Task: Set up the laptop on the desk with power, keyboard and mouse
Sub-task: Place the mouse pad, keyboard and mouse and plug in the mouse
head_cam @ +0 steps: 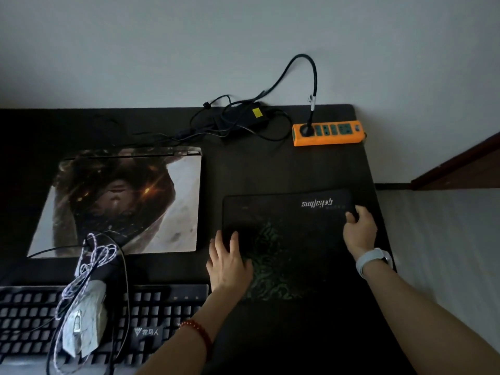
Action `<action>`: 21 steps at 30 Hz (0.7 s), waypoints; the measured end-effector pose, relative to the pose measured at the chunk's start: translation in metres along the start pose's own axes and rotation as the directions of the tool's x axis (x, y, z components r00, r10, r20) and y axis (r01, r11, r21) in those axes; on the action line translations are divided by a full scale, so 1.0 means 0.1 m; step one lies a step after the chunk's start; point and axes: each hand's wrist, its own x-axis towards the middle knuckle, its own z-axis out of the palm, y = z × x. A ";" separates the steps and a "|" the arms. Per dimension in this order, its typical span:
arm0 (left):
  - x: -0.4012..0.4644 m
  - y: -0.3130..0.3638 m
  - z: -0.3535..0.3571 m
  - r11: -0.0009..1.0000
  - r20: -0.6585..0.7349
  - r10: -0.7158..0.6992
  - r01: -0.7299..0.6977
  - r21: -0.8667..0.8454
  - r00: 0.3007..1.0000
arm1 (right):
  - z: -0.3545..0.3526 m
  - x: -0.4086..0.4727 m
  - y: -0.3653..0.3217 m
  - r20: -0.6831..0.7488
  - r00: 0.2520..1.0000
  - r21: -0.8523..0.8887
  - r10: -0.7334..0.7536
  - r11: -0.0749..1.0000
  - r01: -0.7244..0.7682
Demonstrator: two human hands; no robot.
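Laptop lies closed on the tabletop, left of both hands. Those hands, left and right, press flat and open on the mouse pad, gripping nothing. Beside the left wrist, keyboard carries the cable-wrapped mouse; power brick beyond looks unconnected. Setup barely begun.

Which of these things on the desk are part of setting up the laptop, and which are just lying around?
Part of the job:
laptop, lid shut
keyboard
mouse, lying on the keyboard
power adapter
power strip
mouse pad, under the left hand and right hand

Just lying about:
nothing that I can see
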 end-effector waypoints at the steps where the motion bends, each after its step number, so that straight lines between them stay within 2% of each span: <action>1: 0.05 0.00 -0.01 1.000 0.003 -0.009 0.009 0.007 1.000 | 0.00 0.05 0.00 0.010 1.000 0.022 0.023 1.000 -0.023; 6: 0.17 0.05 -0.02 0.997 0.057 -0.018 0.022 -0.071 0.998 | 0.04 0.08 0.05 -0.007 0.996 0.074 0.090 0.993 -0.090; 9: 0.14 0.05 0.03 0.997 0.035 -0.002 0.005 -0.075 0.999 | 0.02 0.02 0.14 -0.026 0.999 -0.010 0.045 0.999 -0.046; 13: 0.15 0.00 0.06 0.985 -0.026 -0.005 0.001 -0.175 1.000 | -0.02 -0.13 0.30 -0.089 0.994 -0.140 0.068 0.987 -0.080; 18: 0.20 0.03 0.09 0.987 -0.032 0.066 -0.070 -0.142 0.997 | -0.05 -0.22 0.42 -0.136 0.990 -0.185 0.024 0.981 -0.049; 21: 0.18 0.06 0.13 0.990 -0.002 0.118 -0.118 -0.083 0.993 | -0.08 -0.20 0.45 -0.126 0.992 -0.273 -0.005 0.961 -0.030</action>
